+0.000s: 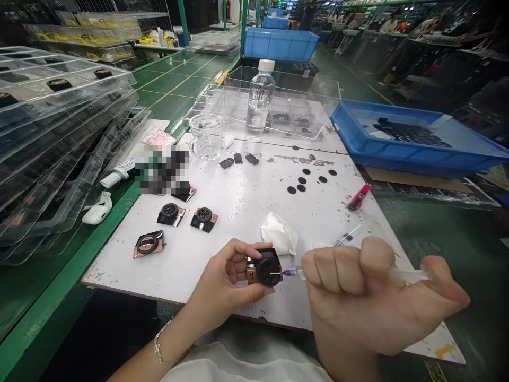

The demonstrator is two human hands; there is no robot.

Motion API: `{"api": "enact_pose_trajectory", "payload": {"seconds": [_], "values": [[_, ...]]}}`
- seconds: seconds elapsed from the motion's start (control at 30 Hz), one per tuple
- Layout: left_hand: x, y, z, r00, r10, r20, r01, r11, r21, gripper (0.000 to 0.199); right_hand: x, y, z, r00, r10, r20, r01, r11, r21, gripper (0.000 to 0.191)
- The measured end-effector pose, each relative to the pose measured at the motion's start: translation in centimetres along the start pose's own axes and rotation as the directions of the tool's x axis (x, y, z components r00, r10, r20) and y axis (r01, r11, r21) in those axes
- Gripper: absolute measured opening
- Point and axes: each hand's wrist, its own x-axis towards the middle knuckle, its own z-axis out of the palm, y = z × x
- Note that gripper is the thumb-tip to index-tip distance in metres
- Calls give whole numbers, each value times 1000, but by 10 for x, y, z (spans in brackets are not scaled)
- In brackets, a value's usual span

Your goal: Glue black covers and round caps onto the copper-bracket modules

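Between the thumb and fingers of my left hand [234, 278] is a small black and copper part [267, 269] with a round black wheel on its face. My right hand [358, 297] is wrapped round a clear syringe [409, 275], its thumb at the plunger end. The syringe's purple needle tip [289, 272] points left, and the thin needle reaches the wheel's face. Just behind my left hand lies a crumpled white tissue [279, 233]. Several similar parts stand to the left, among them one with a spoked wheel [204, 215] and one with a copper ring [148, 244].
Small black discs [301, 188] are scattered at the right, near a red box cutter [360, 197]. Behind stand a water bottle [260, 101] and a clear jug [207, 138]. Stacked clear trays [79, 132] line the left; a blue bin [413, 159] sits at the right.
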Motion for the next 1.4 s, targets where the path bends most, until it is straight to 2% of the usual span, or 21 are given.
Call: {"api": "enact_pose_trajectory", "payload": {"seconds": [0.4,0.57,0.67,0.9,1.13,1.4], "values": [[1,2,0,1000,17,8,-17,1000,-12,37,5,2,2,998,-18,64,16,999,33,51],[0,0,0,1000,14,8,-14,1000,-21,37,1,0,0,997,-29,73,30,999,-18,46],[-1,0,0,1000,13,-1,-13,1000,-27,38,-6,-1,-4,998,-26,58,30,996,-79,51],[0,-1,0,1000,11,-7,-11,1000,-25,38,-20,1,-14,990,-3,140,24,988,-150,56],[-2,-2,-1,1000,1,-17,-1,1000,-14,38,-17,4,-5,978,-65,198,75,996,-43,47],[0,0,-1,1000,-2,-19,1,1000,-8,38,-18,5,-4,980,-88,180,94,995,-25,46]]}}
